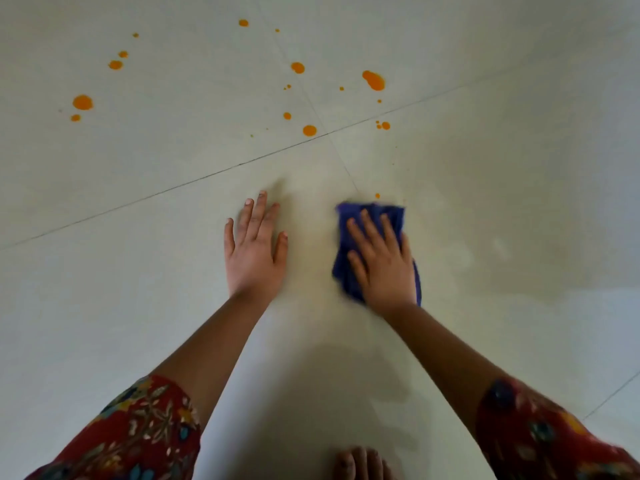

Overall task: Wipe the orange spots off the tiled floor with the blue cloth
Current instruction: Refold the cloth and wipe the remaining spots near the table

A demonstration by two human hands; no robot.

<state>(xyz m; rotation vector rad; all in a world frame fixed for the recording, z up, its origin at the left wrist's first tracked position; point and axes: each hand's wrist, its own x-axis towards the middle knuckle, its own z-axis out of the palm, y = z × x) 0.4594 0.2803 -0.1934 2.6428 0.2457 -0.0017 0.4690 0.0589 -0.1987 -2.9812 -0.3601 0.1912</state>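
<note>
- Blue cloth (391, 212): on tiled floor (138, 271), pressed under right hand (382, 263), grip wide.
- Left hand (254, 252): flat on floor, grip wide.
- Orange spots (374, 80): scattered beyond hands.

Your two sleeves (138, 434) are red, printed with flowers and leaves in gold, teal and blue; they end well behind your fingers (257, 214), leaving forearms (214, 344) bare. Your toes (360, 460) are bare.
</note>
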